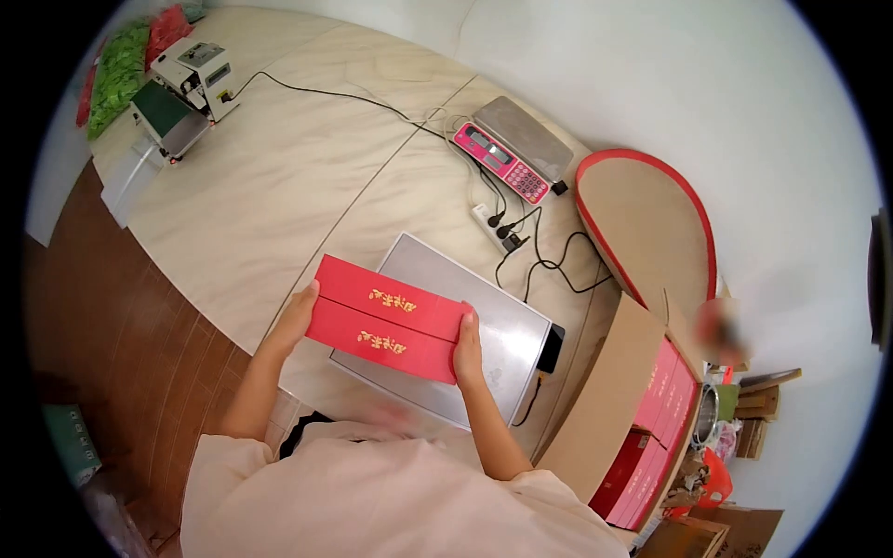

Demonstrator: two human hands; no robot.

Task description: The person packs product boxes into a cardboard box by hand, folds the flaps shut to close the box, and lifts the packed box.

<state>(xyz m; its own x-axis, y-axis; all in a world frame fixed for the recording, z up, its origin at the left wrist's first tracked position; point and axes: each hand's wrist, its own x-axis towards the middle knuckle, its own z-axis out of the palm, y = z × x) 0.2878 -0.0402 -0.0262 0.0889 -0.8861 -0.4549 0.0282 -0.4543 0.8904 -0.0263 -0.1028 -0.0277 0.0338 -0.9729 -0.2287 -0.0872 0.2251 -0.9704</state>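
Observation:
Two long red boxes (349, 284) with gold lettering lie side by side between my hands, held above a silver-grey rectangular panel with a white rim (507, 339). My left hand (297, 316) grips their left end, thumb on the upper face. At the right end, my right hand (469, 350) presses with its thumb up near the top edge. The fingers beneath the boxes are mostly hidden. A black phone-like device (552, 349) with a cable sits at the panel's right edge.
To the right, an open cardboard carton (595, 395) contains several red and pink boxes (668, 395). A pink-keyed digital scale (530, 153), a power strip (491, 226) with loose cables, and a red-rimmed round tray (646, 219) are behind. A small machine (191, 84) stands far left.

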